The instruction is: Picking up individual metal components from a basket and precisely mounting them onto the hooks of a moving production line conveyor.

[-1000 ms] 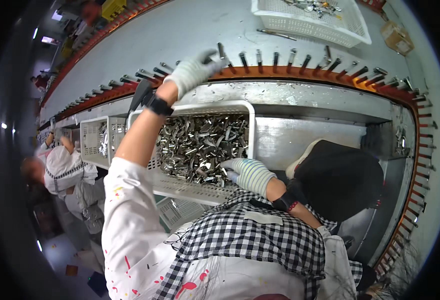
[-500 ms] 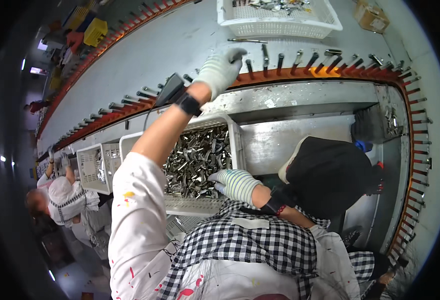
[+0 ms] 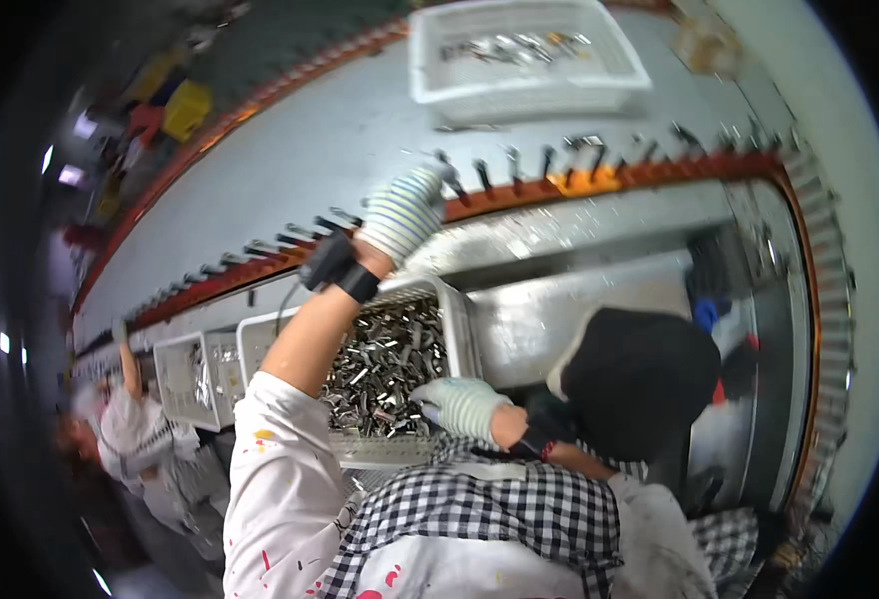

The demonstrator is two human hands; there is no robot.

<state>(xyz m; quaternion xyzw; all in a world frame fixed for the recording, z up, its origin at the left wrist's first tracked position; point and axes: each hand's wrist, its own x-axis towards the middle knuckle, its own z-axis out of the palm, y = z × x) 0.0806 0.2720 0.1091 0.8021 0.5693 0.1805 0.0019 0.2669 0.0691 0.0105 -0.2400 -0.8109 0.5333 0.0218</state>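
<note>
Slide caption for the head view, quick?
Gloved left hand at the red rail, gloved right hand at a white basket of metal pieces.

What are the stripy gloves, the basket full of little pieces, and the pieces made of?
Gloves: knitted-looking fabric, matte, with thin stripes; I can't tell the yarn. Basket: probably smooth white plastic, with small holes in its near wall. Pieces: likely metal, since many glint brightly; the darker ones could be something else.
</note>
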